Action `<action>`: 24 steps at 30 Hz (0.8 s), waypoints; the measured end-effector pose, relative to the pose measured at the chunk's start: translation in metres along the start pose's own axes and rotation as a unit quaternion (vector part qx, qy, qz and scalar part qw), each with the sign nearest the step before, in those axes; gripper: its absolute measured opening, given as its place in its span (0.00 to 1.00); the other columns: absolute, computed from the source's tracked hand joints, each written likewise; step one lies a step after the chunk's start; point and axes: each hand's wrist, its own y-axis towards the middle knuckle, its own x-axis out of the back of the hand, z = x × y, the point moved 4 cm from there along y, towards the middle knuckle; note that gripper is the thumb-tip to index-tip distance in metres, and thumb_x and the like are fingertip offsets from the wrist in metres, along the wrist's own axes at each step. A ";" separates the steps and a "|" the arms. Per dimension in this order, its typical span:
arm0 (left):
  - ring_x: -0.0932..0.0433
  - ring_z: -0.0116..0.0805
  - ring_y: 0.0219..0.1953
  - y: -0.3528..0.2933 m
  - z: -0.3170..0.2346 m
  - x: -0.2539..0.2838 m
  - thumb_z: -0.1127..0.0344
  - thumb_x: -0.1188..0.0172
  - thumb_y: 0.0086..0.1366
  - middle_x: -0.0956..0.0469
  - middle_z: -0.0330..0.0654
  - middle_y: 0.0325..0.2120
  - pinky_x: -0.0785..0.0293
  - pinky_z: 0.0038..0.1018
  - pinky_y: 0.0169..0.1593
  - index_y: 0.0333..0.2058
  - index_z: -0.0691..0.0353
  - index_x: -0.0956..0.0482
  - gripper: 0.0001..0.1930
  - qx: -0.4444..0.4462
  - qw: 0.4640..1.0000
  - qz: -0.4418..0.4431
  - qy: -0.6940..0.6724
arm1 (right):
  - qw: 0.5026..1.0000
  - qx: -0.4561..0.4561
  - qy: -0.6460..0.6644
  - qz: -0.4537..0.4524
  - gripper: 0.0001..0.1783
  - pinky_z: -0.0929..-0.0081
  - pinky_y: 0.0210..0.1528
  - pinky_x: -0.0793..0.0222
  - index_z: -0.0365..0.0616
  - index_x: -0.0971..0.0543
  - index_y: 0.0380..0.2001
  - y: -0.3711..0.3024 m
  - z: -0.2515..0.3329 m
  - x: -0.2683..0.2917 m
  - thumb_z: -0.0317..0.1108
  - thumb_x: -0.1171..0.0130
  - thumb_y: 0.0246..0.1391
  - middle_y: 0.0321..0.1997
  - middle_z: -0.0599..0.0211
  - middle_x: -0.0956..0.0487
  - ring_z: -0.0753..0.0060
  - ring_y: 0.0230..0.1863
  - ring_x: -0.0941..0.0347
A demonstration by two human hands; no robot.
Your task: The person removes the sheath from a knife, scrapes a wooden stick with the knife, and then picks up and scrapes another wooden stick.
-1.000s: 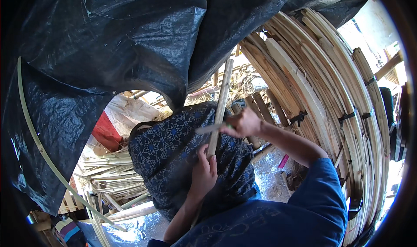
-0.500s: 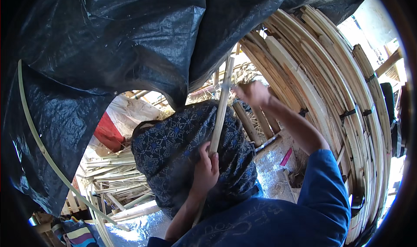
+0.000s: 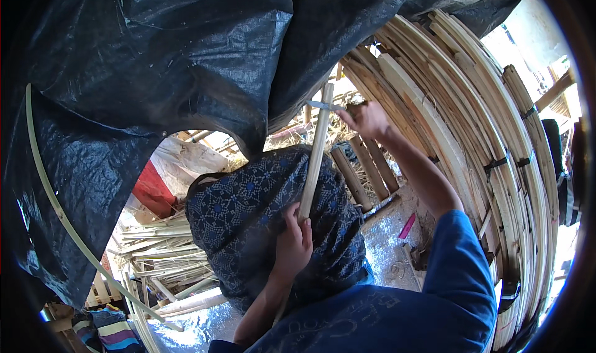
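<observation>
A long pale strip of bamboo or wood slants up and away from my lap. My left hand is closed around its lower part, thumb on one side and fingers on the other. Near the strip's far end, my right hand grips a knife; its narrow blade lies crosswise against the strip. The knife's handle is mostly hidden in my fist. Dark blue patterned cloth covers my lap under the strip.
Long wooden slats stand bundled on the right. Black plastic sheeting hangs ahead and left. A thin curved strip leans on it. Cut sticks lie piled at left, and shavings lie beyond my knees.
My right hand, blurred before, now shows clearly, slightly to the right. The knife blade has turned from along the strip to across it. My left hand keeps its hold.
</observation>
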 end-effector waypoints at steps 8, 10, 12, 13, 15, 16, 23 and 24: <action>0.25 0.65 0.39 0.000 -0.005 0.001 0.67 0.53 0.68 0.24 0.63 0.39 0.28 0.49 0.38 0.56 0.61 0.44 0.20 0.022 1.000 -0.001 -0.010 | 0.992 0.013 -0.099 -0.082 0.37 0.80 0.06 0.54 0.53 0.31 0.09 0.008 -0.012 0.015 0.65 0.66 0.63 0.04 0.82 0.47 0.79 0.05 0.54; 0.25 0.65 0.38 0.001 0.003 -0.001 0.67 0.53 0.68 0.24 0.62 0.38 0.28 0.49 0.38 0.56 0.61 0.44 0.20 0.011 1.000 -0.013 -0.008 | 0.998 0.026 0.013 -0.058 0.39 0.76 0.11 0.44 0.53 0.33 0.07 0.004 0.008 0.006 0.66 0.70 0.62 0.05 0.80 0.48 0.77 0.06 0.51; 0.24 0.64 0.38 0.001 0.010 0.002 0.67 0.52 0.68 0.24 0.62 0.37 0.29 0.49 0.38 0.56 0.61 0.44 0.20 0.007 0.999 -0.035 -0.006 | 0.995 0.084 -0.021 0.055 0.41 0.72 0.17 0.36 0.49 0.31 0.09 -0.019 0.049 -0.004 0.67 0.71 0.62 0.07 0.74 0.41 0.77 0.09 0.44; 0.24 0.64 0.37 0.003 0.009 -0.001 0.67 0.52 0.68 0.24 0.61 0.37 0.28 0.49 0.37 0.56 0.61 0.44 0.20 0.003 1.000 -0.030 -0.010 | 0.995 0.078 -0.023 0.050 0.41 0.72 0.17 0.36 0.49 0.31 0.09 -0.015 0.032 -0.001 0.67 0.71 0.62 0.07 0.74 0.41 0.77 0.09 0.44; 0.24 0.63 0.37 0.000 0.003 -0.006 0.67 0.52 0.68 0.24 0.61 0.36 0.28 0.48 0.37 0.56 0.61 0.43 0.20 0.003 1.000 -0.015 -0.015 | 0.985 0.016 0.139 -0.100 0.41 0.58 0.41 0.26 0.47 0.17 0.22 -0.006 -0.013 0.009 0.69 0.67 0.60 0.12 0.58 0.25 0.58 0.23 0.22; 0.23 0.62 0.36 -0.004 0.002 -0.002 0.67 0.52 0.68 0.24 0.60 0.36 0.28 0.47 0.37 0.56 0.61 0.43 0.20 0.010 1.000 -0.021 -0.007 | 0.999 -0.005 -0.051 -0.006 0.39 0.60 0.40 0.25 0.49 0.17 0.27 -0.007 0.001 0.044 0.69 0.66 0.60 0.14 0.57 0.24 0.60 0.24 0.22; 0.23 0.61 0.40 0.003 0.001 -0.006 0.66 0.54 0.69 0.24 0.61 0.37 0.28 0.42 0.41 0.57 0.63 0.43 0.20 0.016 1.000 0.000 -0.014 | 0.993 0.034 0.080 -0.079 0.41 0.61 0.36 0.26 0.48 0.19 0.24 -0.001 -0.011 -0.005 0.70 0.69 0.60 0.21 0.59 0.21 0.69 0.26 0.22; 0.23 0.61 0.40 -0.005 0.002 -0.004 0.66 0.54 0.69 0.24 0.61 0.37 0.28 0.42 0.41 0.57 0.63 0.43 0.20 0.024 1.000 0.000 -0.011 | 0.999 -0.029 -0.034 0.000 0.41 0.63 0.30 0.26 0.48 0.20 0.21 0.005 -0.011 0.031 0.71 0.68 0.59 0.19 0.60 0.21 0.66 0.22 0.23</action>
